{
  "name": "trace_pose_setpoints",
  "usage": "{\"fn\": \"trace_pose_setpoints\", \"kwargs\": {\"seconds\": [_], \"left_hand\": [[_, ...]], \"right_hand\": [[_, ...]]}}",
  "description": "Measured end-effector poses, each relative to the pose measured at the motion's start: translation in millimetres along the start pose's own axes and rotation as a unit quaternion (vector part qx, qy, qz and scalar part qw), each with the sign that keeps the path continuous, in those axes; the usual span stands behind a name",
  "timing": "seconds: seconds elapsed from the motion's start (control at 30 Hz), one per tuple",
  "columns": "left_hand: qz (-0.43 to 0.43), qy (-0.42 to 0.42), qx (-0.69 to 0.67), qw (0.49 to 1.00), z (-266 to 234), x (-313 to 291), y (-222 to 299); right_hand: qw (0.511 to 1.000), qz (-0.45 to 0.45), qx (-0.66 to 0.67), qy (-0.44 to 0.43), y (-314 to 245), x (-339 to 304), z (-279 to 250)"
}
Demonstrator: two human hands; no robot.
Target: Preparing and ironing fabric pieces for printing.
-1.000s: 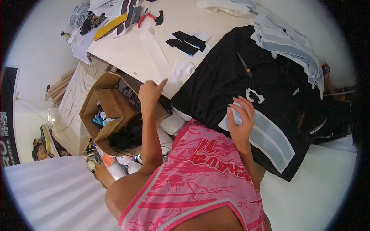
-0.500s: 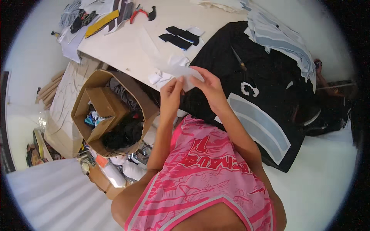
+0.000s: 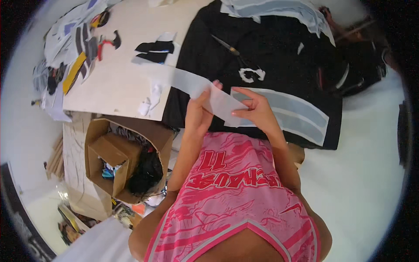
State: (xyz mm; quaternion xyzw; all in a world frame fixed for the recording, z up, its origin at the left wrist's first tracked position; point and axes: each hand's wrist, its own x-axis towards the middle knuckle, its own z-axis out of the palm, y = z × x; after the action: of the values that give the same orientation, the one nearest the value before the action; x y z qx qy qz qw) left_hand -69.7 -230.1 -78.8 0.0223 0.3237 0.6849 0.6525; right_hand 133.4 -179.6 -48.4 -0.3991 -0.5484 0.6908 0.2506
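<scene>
A long, translucent white strip (image 3: pixel 187 81) stretches from the far left down to the front of my body. My left hand (image 3: pixel 200 114) is closed on it, with the thumb on top and fingers behind. At the strip's near end, my right hand (image 3: pixel 258 111) pinches the edge, its index finger held away. Beneath lies a black cloth (image 3: pixel 192 52), and a curved grey panel with white borders (image 3: pixel 297 114) rests on it beside my right hand. Farther back on the cloth are scissors (image 3: pixel 233 50) with white-wrapped handles.
Two black pieces (image 3: pixel 155 51), crumpled white scraps (image 3: pixel 150 101) and red-handled pliers (image 3: pixel 101 46) lie on the pale table (image 3: pixel 124 83). A yellow strip (image 3: pixel 75 72) sits among scraps at left. Below the table edge stands an open cardboard box (image 3: pixel 98 126). Grey-white pieces (image 3: pixel 279 8) are piled at the back.
The white strip has come up off the table scraps and is drawn out over the black cloth. My hands have moved apart along it, and the view has shifted right.
</scene>
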Motion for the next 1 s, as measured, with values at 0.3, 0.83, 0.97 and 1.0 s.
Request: {"fn": "trace_pose_setpoints", "kwargs": {"seconds": [0.3, 0.83, 0.97, 1.0], "left_hand": [[0.03, 0.009, -0.03, 0.999, 16, 26, -8], [0.046, 0.088, 0.022, 0.995, -13, 34, -29], [0.029, -0.015, 0.023, 0.999, -24, 28, -16], [0.021, -0.077, 0.022, 0.997, -23, 26, -11]], "right_hand": [[0.97, 0.031, 0.114, 0.212, 31, -31, -68], [0.956, -0.022, 0.028, 0.29, 37, -49, -110], [0.958, -0.105, -0.011, 0.267, 34, -61, -122], [0.939, -0.18, -0.084, 0.281, 32, -63, -125]]}}
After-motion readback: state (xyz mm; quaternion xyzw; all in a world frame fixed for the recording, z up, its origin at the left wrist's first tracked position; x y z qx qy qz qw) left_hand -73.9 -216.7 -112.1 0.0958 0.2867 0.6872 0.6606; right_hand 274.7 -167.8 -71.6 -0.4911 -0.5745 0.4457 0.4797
